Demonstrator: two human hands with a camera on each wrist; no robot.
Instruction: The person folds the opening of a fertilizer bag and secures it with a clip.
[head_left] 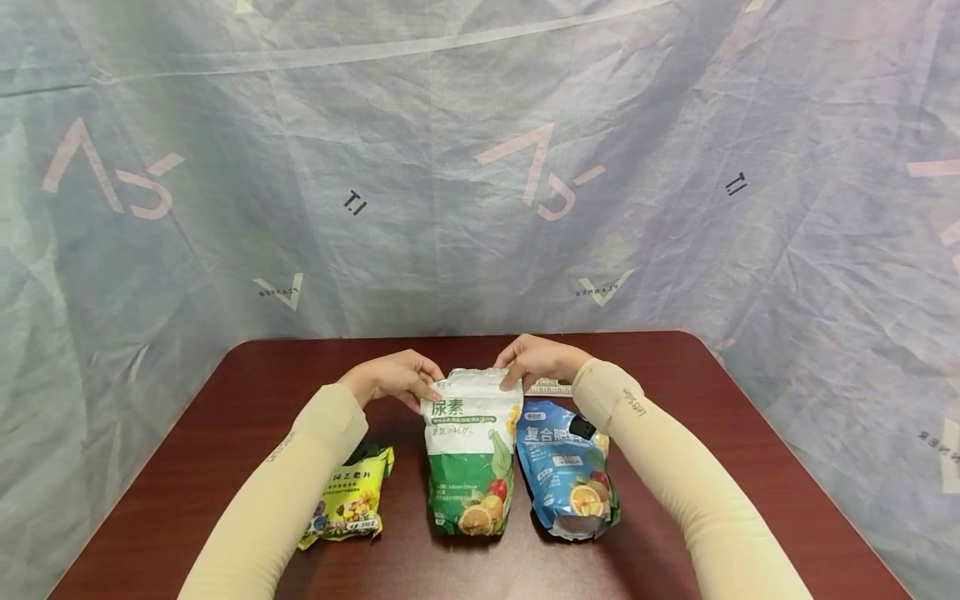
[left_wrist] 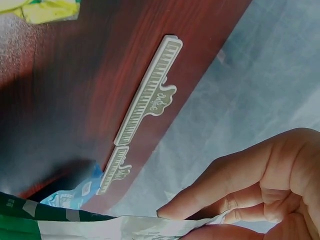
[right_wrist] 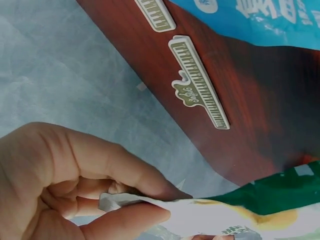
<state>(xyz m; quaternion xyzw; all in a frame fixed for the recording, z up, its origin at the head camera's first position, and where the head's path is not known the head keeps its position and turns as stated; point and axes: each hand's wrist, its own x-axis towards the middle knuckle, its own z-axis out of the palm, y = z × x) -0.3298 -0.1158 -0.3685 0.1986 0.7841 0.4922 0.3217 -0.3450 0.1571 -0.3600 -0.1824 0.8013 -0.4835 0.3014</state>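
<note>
At centre, fruit-printed green-and-white bag (head_left: 472, 457)

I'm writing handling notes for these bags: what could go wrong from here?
The green-and-white bag could slip or tear, since the left grip and right grip pinch only its top edge. It might also bump the blue bag close beside it, perhaps shifting it.

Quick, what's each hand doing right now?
Left hand: closed, pinching the top left of the rectangular green-and-white plastic bag.
Right hand: closed, pinching the same bag's top right.
</note>
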